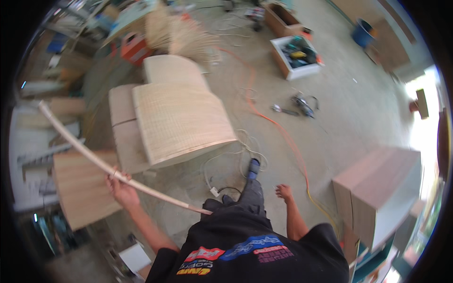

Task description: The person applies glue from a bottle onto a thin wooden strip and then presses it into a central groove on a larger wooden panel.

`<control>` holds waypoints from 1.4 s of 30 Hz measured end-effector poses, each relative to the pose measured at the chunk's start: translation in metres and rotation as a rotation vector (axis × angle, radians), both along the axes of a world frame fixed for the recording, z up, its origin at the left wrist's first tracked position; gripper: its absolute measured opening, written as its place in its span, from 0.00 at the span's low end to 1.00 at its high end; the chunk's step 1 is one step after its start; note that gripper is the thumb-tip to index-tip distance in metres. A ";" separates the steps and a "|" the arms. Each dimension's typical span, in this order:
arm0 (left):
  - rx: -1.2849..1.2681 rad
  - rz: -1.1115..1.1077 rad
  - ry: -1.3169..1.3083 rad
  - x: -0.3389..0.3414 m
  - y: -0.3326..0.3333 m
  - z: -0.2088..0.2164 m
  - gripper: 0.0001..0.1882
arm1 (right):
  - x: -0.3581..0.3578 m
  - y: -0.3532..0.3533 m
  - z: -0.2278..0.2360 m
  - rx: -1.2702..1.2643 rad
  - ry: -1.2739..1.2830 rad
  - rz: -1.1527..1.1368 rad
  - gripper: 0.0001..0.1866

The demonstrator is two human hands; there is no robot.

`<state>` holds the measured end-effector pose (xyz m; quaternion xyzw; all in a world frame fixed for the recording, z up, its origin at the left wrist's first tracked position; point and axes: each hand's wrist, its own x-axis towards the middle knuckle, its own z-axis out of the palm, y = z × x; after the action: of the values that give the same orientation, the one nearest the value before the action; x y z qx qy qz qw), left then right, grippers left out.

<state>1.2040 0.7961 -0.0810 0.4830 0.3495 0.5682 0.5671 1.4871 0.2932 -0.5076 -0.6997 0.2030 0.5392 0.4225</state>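
Nearest the body, right hand (284, 192) is hanging free above the floor (349, 108), fingers loosely bent, nothing visibly in it. Left hand (123, 189) is clamping around a long wooden strip (82, 147) partway along; the strip is slanting through the air, near end coming in at the waist (touching or just clear, cannot tell), other end reaching out leftward. Judgement: one grip is leaving two long ends swinging, so bringing the right hand onto the near part would be steadying it; watching the far tip is worthwhile. A boxy wooden cabinet (382, 188) is standing off to the right. A flat wood-grain board (85, 184) is lying under the strip. A white cord (205, 172) is looping near the foot; stepping over it would be wise. Beyond, a curved slatted panel (184, 120) is resting near the strip's path, calling for clearance. Farther out, an orange cable (283, 134) is snaking across; a blue bin (362, 34) is standing toward the floor's far right edge.
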 end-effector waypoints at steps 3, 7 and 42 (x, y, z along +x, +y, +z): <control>0.027 0.185 -0.014 -0.021 -0.002 0.006 0.13 | 0.013 -0.016 -0.045 0.086 -0.041 0.127 0.14; 0.128 0.361 -0.005 -0.031 0.008 0.039 0.14 | 0.041 -0.018 -0.069 -0.038 0.126 0.219 0.14; 0.125 1.275 -0.166 -0.309 0.057 -0.031 0.16 | -0.149 0.730 -0.048 0.114 0.035 1.453 0.19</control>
<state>0.8952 0.8530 -0.1122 0.1672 0.4891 0.8484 0.1141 1.3382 1.0228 -0.5556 -0.6261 -0.3344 0.7043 -0.0097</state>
